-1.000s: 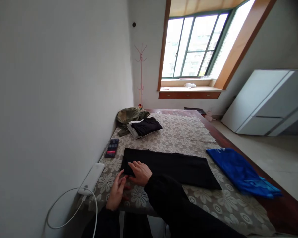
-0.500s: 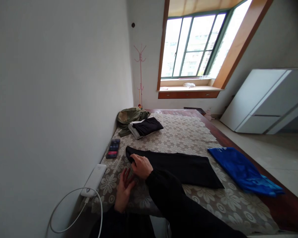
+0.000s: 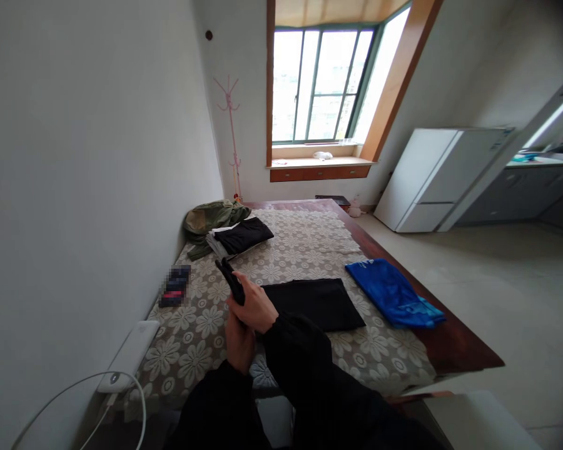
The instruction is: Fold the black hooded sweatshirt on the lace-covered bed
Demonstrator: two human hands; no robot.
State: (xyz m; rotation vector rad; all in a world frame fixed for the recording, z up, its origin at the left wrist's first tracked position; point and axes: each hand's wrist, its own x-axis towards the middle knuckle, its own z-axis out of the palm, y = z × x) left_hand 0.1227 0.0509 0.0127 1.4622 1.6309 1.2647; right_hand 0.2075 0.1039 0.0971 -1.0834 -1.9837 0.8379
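A folded black garment (image 3: 319, 303), perhaps trousers, lies lengthwise on the flower-patterned tablecloth (image 3: 304, 244). Its left end is lifted off the cloth and bunched up in my hands. My right hand (image 3: 256, 304) is closed around this raised end, with dark fabric sticking up past the fingers. Just below and touching it, my left hand (image 3: 239, 340) is closed on the same end; its fingertips are partly hidden behind the right hand. To the right of the garment lies a folded blue garment (image 3: 394, 294).
Toward the back left are a stack of folded black and white clothes (image 3: 244, 237) and an olive-green bundle (image 3: 213, 217). Along the left wall lie a phone (image 3: 175, 286) and a white power bank (image 3: 129, 356) with a looped cable (image 3: 141, 390). A white seat (image 3: 478, 419) stands front right.
My hands have lifted the black garment's left end off the cloth, and the left hand has come up against the right. The view has swung to the right.
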